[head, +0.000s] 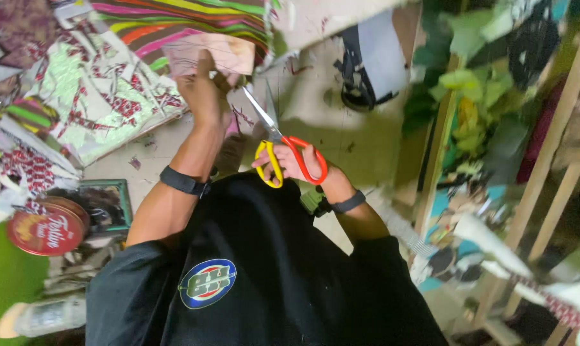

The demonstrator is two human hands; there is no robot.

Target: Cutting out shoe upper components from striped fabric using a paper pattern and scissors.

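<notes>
Scissors (283, 144) with one red and one yellow handle sat gripped in my right hand (296, 163), blades parted and pointing toward the pink paper piece (216, 54) my left hand (203, 90) pinched flat. Left fingers lay near the blade tips, so I judged a nick possible. Patterned fabric (104, 90) crowded the desk (315, 90).

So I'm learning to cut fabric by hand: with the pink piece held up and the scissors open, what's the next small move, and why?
Probably close the red-and-yellow-handled metal scissors in a short snip. The right hand holds them with blades parted, tips pointing towards the pale pink fabric piece, which the left hand grips from below. Whether the blades already touch the fabric is unclear, so easing them forward first may be needed.
</notes>
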